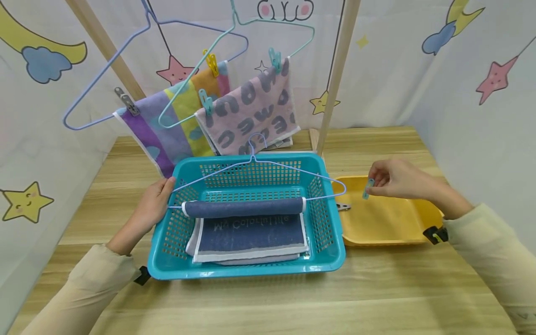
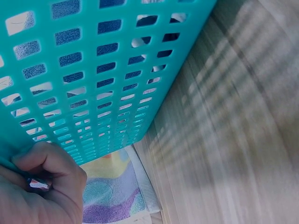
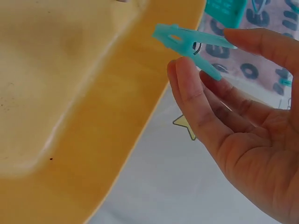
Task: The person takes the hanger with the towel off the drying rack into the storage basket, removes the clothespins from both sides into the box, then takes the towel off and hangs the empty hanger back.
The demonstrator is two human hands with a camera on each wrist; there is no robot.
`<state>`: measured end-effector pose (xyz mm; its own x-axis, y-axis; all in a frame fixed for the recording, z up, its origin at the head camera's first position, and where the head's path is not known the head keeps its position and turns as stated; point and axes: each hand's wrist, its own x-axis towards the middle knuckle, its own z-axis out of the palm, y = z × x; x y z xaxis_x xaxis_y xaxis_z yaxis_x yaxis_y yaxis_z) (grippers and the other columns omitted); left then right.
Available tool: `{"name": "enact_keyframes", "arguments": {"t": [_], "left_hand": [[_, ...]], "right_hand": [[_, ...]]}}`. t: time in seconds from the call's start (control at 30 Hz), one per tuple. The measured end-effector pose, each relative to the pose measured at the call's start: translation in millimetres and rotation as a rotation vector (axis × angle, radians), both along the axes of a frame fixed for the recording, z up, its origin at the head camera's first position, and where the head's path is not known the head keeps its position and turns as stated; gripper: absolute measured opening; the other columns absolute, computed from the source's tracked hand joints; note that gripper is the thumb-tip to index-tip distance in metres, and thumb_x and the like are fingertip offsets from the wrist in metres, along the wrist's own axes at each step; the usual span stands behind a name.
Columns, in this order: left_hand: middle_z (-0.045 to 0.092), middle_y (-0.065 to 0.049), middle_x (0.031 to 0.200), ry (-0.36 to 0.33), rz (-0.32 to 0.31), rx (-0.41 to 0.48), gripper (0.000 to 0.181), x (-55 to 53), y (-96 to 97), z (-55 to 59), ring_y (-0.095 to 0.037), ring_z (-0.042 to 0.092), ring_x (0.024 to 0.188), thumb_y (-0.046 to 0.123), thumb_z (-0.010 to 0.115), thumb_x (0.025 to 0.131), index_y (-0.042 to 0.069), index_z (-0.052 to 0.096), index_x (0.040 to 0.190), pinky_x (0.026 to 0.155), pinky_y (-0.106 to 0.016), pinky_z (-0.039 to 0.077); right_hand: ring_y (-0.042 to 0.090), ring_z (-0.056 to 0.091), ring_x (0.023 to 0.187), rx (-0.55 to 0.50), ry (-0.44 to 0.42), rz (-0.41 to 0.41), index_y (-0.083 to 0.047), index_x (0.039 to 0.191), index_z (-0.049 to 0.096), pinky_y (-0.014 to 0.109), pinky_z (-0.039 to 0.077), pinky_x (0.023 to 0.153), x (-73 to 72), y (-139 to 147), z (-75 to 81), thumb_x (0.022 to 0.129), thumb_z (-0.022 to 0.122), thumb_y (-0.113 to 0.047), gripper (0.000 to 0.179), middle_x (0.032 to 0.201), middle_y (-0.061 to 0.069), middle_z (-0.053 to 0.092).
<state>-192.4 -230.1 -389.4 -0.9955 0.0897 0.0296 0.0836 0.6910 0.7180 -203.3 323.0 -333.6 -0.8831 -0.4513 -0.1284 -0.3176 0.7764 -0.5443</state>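
My left hand (image 1: 156,199) grips the left end of a light-blue wire hanger (image 1: 293,164), right at the rim of a teal basket (image 1: 247,270). In the left wrist view its fingers (image 2: 51,163) curl beside the perforated basket wall. A dark blue towel (image 1: 251,235) with white edging is draped over the hanger's lower bar, part of it lying in the basket. Over a yellow tray (image 1: 393,223), my right hand (image 1: 398,179) pinches a light teal clothespin (image 3: 187,39) by its handle ends, between thumb and fingers.
A grey clothespin (image 1: 344,206) lies in the tray's left part. Behind the basket, a multicoloured towel (image 1: 184,111) and a pink patterned towel (image 1: 255,111) hang from hangers with clothespins. A wooden pole (image 1: 338,70) rises behind the basket; patterned curtains surround the wooden table (image 1: 293,302).
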Motion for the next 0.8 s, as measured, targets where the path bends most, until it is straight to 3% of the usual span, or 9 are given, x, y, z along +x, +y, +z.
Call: {"name": "enact_keyframes", "arguments": {"t": [0.3,0.8], "left_hand": [[0.049,-0.008,0.072,-0.001,-0.006,0.003,0.048,-0.2,-0.4,0.4,-0.018,0.050,0.064,0.032,0.027,0.111,-0.004,0.054,0.095,0.055,-0.032,0.045],[0.047,-0.007,0.072,-0.008,-0.005,0.013,0.048,1.3,0.0,0.9,-0.017,0.048,0.064,0.032,0.027,0.111,-0.004,0.053,0.095,0.055,-0.031,0.044]], "right_hand": [[0.013,0.062,0.070,0.060,0.026,0.033,-0.001,0.089,0.066,0.027,0.053,0.064,0.2,-2,-9.3,0.084,0.081,-0.016,0.022,0.077,-0.001,0.065],[0.017,0.065,0.075,0.049,0.153,0.024,0.003,0.095,0.069,0.034,0.055,0.069,-4.0,-22,8.9,0.090,0.072,-0.007,0.012,0.083,0.004,0.069]]}}
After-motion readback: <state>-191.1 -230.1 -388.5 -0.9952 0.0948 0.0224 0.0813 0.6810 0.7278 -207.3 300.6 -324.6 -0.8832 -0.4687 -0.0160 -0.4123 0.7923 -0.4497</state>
